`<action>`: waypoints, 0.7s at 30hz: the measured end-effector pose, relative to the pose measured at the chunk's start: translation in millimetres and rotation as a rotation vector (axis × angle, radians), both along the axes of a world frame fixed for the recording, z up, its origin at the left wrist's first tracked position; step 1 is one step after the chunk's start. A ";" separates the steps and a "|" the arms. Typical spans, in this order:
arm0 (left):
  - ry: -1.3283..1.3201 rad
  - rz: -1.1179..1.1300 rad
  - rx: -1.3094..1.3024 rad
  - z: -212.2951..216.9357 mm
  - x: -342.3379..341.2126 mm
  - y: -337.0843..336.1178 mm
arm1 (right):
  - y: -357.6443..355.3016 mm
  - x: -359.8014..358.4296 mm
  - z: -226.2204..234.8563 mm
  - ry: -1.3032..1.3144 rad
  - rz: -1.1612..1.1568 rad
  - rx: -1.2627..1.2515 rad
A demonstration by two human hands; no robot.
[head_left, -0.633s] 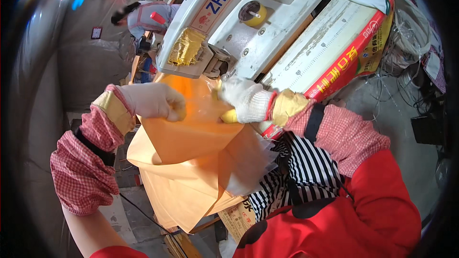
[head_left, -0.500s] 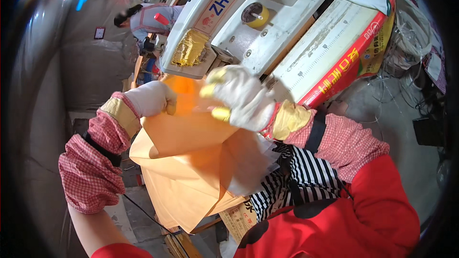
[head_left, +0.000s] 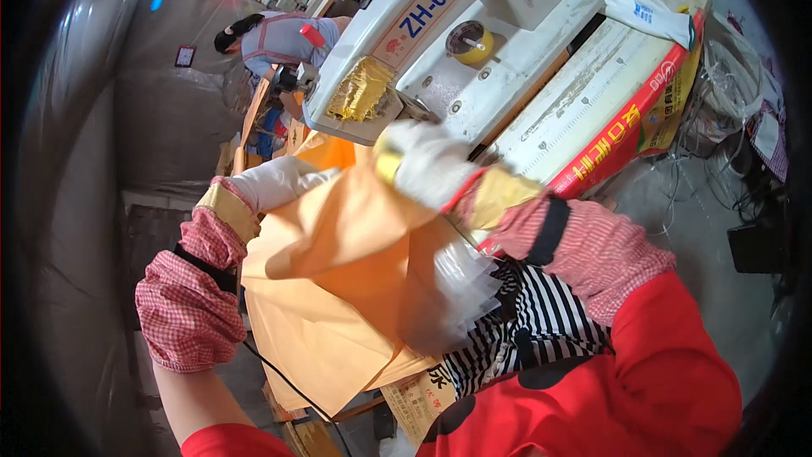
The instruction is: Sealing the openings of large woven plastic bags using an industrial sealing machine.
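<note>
Both my hands wear white gloves with yellow patches. My left hand (head_left: 283, 179) is closed at the upper left edge of a pale orange sheet (head_left: 338, 279), its fingertips partly hidden by the folds. Smeared by motion, my right hand (head_left: 423, 165) is at the sheet's upper right corner, which rises to it in a raised fold. The sheet looks like thin bag material, layered and hanging over my lap. Crumpled clear plastic film (head_left: 461, 283) shows at its right side. Just beyond my hands is the head of a large white machine (head_left: 431, 25), with a gold patch (head_left: 362, 91).
Right of the machine head runs a worn white bed (head_left: 584, 97) edged by a red printed wrapper (head_left: 622, 144). A white cloth bag (head_left: 647, 13) lies at its far end. Tangled clear plastic (head_left: 727, 85) hangs far right. Another person (head_left: 283, 38) bends over at the back left.
The orange sheet's upper part has been lifted toward my right hand and now hides more of the orange behind it. Both hands have shifted slightly rightward. My view has moved a little.
</note>
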State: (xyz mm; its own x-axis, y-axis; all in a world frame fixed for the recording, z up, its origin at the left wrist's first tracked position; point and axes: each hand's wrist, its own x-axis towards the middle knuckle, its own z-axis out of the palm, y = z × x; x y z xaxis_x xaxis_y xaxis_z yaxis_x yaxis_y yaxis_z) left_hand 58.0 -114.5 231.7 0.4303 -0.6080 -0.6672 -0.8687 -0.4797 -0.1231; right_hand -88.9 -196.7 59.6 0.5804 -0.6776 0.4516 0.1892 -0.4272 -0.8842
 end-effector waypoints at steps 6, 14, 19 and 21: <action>0.312 0.237 -0.095 0.2 -17.0 6.2 | -1.7 -26.2 -20.8 -0.215 0.294 0.091; 0.414 -0.005 0.531 25.9 -118.4 14.7 | 5.8 -78.4 -6.5 -0.022 0.843 -0.131; 0.320 -0.554 0.504 -23.7 -158.8 86.4 | 19.6 -89.7 -39.7 -0.030 0.739 -0.409; 0.455 -0.778 0.260 -50.7 -183.2 99.5 | 22.0 -87.8 -37.3 0.035 0.805 -0.372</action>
State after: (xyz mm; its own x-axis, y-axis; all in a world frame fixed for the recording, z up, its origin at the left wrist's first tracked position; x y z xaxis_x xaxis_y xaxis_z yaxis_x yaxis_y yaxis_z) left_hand -125.2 -15.0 180.9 -0.3701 -0.4235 -0.8268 -0.9249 0.2509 0.2855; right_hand -176.7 -174.8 22.3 0.8351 0.1297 0.5347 0.5322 -0.4368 -0.7252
